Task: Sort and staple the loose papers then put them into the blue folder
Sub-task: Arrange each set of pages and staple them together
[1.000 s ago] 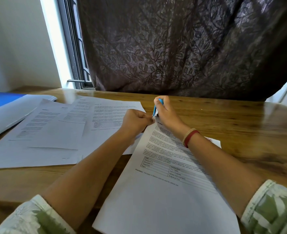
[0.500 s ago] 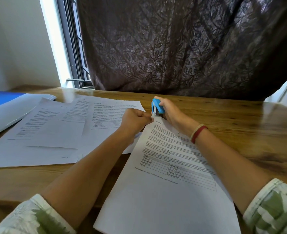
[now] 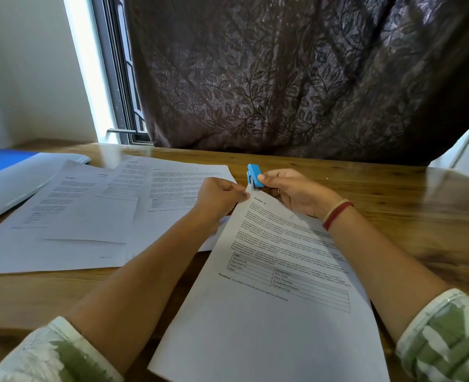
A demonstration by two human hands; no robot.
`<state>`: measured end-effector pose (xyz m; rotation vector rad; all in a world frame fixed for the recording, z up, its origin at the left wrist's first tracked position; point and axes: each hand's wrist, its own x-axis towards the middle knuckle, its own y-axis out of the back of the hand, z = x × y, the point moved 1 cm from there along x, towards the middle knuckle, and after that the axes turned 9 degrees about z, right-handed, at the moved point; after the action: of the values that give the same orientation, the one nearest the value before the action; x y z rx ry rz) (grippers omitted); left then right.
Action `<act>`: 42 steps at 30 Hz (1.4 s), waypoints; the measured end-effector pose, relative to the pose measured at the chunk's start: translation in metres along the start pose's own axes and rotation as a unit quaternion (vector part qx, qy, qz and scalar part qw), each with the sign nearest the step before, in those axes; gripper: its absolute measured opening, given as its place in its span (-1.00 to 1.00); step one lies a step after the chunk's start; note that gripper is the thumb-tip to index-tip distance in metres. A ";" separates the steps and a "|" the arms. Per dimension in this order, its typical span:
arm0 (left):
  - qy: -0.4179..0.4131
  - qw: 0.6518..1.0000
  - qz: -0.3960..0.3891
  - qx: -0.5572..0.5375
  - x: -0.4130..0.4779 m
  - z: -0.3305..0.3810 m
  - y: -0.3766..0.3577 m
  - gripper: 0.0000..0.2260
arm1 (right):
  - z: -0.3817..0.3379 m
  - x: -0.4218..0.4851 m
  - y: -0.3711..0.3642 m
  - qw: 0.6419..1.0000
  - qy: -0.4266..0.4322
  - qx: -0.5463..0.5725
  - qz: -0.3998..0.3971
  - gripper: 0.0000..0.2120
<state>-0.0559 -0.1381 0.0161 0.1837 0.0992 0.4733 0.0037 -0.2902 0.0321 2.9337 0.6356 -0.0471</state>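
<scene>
Daylight from window (image 3: 117, 78), wide-angle warp.

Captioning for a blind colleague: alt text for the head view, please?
A person's right hand holds a blue stapler at the top corner of a printed sheet, which the left hand pinches. More loose papers and a blue folder lie to the left on the wooden table.

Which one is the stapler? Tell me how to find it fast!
Look at the wooden table, then at the nearest printed paper lying in front of the person. At its top left corner, the right hand holds the stapler: small, bright blue and boxy, while the other blue thing, the folder, is big, flat and far left.
</scene>
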 end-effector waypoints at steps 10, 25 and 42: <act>0.020 1.000 -0.015 0.018 0.004 -0.001 0.003 -0.97 | 0.001 0.001 -0.003 1.000 -0.014 0.011 0.018 -0.74; 0.035 0.999 -0.020 0.036 0.006 -0.001 0.005 -0.94 | 0.002 0.001 -0.010 0.997 -0.046 0.026 0.050 -0.75; 0.073 0.992 -0.089 -0.049 0.005 -0.003 0.005 -0.58 | -0.002 -0.004 -0.020 0.999 -0.022 -0.008 0.036 -0.88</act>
<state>-0.0540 -0.1312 0.0137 0.0429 0.2333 0.3133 -0.0081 -0.2730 0.0321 2.9288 0.5213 -0.0975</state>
